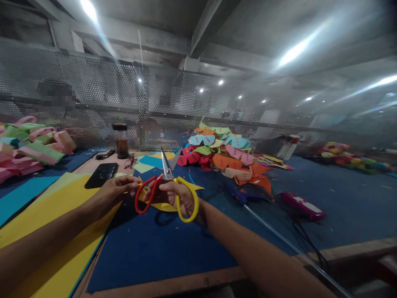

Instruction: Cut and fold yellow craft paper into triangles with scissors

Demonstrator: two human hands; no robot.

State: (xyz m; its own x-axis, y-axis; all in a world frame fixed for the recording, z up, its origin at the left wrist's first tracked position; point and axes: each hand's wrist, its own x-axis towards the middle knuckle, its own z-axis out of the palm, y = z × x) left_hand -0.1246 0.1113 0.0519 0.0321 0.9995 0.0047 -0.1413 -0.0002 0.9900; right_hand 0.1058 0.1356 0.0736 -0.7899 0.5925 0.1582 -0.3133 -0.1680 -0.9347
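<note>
Right hand (181, 198) is curled round red-and-yellow scissors (168, 174) (blades spread, pointing up btw), left hand (113, 192) closed in a pinch on yellow paper (166, 207) over the blue surface (161, 252).

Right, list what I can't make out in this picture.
Head view:
Small yellow paper: partly hidden behind the right hand and scissors.
Clear rod: lower end cut off by the bottom edge.
Whatever lies beyond the perforated screen: obscured by its mesh.
Jar: contents too small and dark to identify.
</note>
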